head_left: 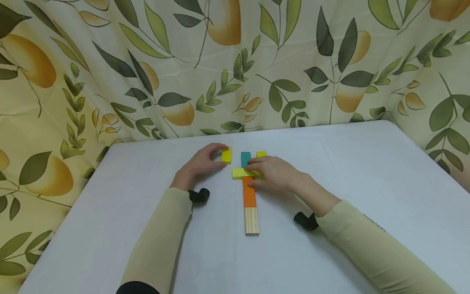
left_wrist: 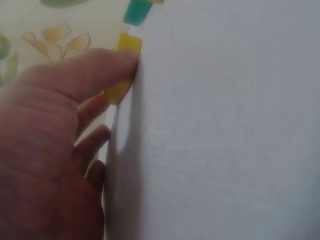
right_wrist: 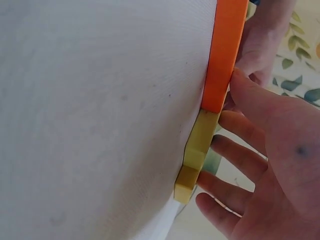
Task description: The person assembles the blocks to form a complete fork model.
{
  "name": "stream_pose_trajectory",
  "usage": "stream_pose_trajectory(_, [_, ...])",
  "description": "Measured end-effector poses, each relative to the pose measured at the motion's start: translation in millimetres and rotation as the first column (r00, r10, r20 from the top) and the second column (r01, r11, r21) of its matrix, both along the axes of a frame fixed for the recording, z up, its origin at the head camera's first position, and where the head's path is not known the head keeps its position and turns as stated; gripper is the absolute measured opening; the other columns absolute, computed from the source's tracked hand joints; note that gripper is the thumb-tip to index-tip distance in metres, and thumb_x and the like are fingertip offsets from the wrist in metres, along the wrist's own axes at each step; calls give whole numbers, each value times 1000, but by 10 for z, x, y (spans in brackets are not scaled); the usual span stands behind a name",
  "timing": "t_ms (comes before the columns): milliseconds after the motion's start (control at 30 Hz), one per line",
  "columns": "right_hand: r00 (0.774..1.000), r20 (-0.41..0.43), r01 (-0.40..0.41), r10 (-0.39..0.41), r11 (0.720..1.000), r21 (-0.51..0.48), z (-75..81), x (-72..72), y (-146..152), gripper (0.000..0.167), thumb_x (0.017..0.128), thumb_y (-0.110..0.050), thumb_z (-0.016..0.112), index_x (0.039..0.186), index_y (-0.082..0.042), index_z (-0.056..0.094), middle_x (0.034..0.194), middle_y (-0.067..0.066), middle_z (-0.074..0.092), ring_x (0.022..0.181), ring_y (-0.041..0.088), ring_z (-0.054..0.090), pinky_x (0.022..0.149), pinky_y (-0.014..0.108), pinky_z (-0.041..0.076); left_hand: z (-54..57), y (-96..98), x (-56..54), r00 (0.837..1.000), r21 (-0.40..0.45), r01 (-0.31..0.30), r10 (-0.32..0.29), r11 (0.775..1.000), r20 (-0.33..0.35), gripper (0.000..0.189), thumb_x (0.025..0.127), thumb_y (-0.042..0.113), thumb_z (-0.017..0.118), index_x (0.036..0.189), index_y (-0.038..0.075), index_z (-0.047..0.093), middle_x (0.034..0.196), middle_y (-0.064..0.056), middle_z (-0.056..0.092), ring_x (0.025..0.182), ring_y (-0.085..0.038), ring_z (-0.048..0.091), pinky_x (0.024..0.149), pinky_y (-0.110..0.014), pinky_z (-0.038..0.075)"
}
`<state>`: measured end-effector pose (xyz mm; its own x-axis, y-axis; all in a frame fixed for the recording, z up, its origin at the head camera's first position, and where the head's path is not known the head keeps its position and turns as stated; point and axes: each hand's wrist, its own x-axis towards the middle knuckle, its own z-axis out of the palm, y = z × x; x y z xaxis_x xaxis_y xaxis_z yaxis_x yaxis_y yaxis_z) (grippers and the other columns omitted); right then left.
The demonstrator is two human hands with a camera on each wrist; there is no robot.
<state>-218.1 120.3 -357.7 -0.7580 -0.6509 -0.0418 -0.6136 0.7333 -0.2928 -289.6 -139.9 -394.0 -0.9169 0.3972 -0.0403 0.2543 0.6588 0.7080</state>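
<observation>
My left hand (head_left: 198, 164) pinches a small yellow block (head_left: 227, 156) between thumb and fingers, at the left of the arrangement. The thumb covers part of that yellow block (left_wrist: 128, 43) in the left wrist view. My right hand (head_left: 277, 174) lies over the right part of a yellow-green crossbar block (head_left: 238, 174), its fingers loosely extended. Its thumb is at the edge of an orange block (right_wrist: 225, 55), and the fingertips are beside the yellow-green block (right_wrist: 200, 135). Beyond the crossbar are a teal block (head_left: 245, 157) and another yellow block (head_left: 261, 154), partly hidden.
A striped, bare-wood block (head_left: 251, 222) continues the column toward me below the orange one. Everything lies on a white-covered table (head_left: 330, 163). A curtain (head_left: 220, 81) printed with fruit and leaves hangs behind the table's far edge.
</observation>
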Motion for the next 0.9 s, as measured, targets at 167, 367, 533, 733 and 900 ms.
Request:
stream_pose_trajectory(167, [1000,-7,6,-6,1000,0,-5,-4,-9,49,97,-36,69,137,-8,64,145,12,55,135,35,48,111,52,38,-1,-10,7,1000,24,-6,6,1000,1,48,90,20,76,135,21,61,150,2,48,140,-21,36,119,-43,23])
stream_pose_trajectory(367, [1000,0,5,-5,1000,2,-3,-8,-9,50,97,-36,69,138,-8,63,145,13,55,135,35,48,112,52,37,3,-23,21,1000,56,-5,5,998,1,46,90,21,78,133,20,62,146,2,50,138,-21,39,118,-42,26])
stream_pose_trajectory(533, [1000,-3,9,-9,1000,0,14,-8,-5,50,97,-36,68,137,-8,64,145,13,55,135,35,48,111,52,37,28,-22,48,1000,83,-5,4,997,12,46,89,21,79,132,21,62,145,3,51,136,-21,42,117,-42,28])
stream_pose_trajectory(733, [1000,10,8,-8,1000,-2,-1,-7,-4,50,97,-36,68,137,-7,63,146,14,54,136,36,46,112,52,36,28,-27,67,1000,100,1,-3,995,19,46,88,20,80,131,21,63,144,3,52,135,-22,43,117,-43,30])
stream_pose_trajectory(900, [1000,11,9,-9,1000,7,-5,-9,-8,51,97,-37,68,138,-7,63,146,13,53,136,36,46,112,52,36,35,-31,86,1000,87,10,-11,996,9,47,88,21,80,132,22,62,146,4,51,136,-22,42,116,-45,30])
